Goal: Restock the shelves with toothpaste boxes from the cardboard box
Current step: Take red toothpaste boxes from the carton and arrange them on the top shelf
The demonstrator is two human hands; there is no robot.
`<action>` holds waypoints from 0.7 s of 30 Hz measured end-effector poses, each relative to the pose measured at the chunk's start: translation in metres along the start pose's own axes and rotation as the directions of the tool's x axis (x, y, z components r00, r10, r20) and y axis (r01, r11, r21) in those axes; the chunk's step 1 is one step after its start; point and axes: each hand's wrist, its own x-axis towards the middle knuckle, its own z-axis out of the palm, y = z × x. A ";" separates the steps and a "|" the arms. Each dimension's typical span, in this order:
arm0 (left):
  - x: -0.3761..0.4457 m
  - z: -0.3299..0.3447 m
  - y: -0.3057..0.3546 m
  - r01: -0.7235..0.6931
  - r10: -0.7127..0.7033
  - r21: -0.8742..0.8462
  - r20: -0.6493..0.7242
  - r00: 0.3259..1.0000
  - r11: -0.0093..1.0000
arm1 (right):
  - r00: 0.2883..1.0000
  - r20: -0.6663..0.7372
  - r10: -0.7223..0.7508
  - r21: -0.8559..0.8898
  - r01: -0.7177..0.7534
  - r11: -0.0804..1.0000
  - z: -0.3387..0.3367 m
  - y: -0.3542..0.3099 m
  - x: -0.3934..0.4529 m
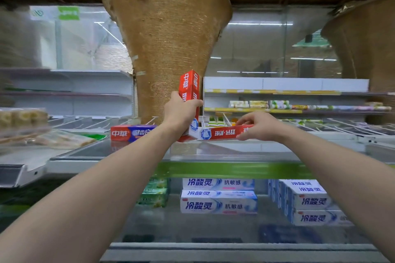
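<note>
Two red toothpaste boxes are in my hands at the upper shelf (213,156), both near the centre of my view. My left hand (181,111) has its fingers and thumb wrapped round the upright red box (189,85), which stands on end at about twelve o'clock from my wrist. My right hand (256,126) pinches the far end of the flat red box (220,133), thumb under and fingers over, with the box lying sideways along the shelf and its printed face upside down to me. The two boxes meet at the corner just below my left hand. At nine o'clock from them, one more red and blue box (132,133) already lies on the same shelf, just beside my left forearm. So I judge the restocking barely begun on this level: one box placed, two being set, and a long bare stretch of shelf to fill on both sides. On the shelf below, at six o'clock, stacks of white and blue boxes (218,196) and some green boxes (154,194) sit in place. The cardboard box I draw stock from is not in sight, so I cannot tell how much remains in it.
</note>
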 end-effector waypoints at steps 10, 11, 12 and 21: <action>0.010 0.020 -0.005 0.020 -0.019 0.022 -0.028 0.999 1.000 | 0.945 0.315 0.087 -0.320 0.019 0.947 -0.012 -0.031 0.004; 0.011 0.021 -0.006 0.021 -0.020 0.025 -0.031 0.999 0.999 | 0.939 0.333 0.089 -0.297 0.015 0.955 -0.011 -0.035 0.004; 0.012 0.023 -0.006 0.019 -0.018 0.031 -0.035 0.999 0.999 | 0.935 0.344 0.088 -0.268 0.008 0.963 -0.009 -0.040 0.005; 0.018 0.023 -0.012 0.038 -0.034 0.052 -0.081 0.996 0.998 | 0.917 0.391 -0.072 -0.193 0.158 0.968 -0.007 -0.043 0.024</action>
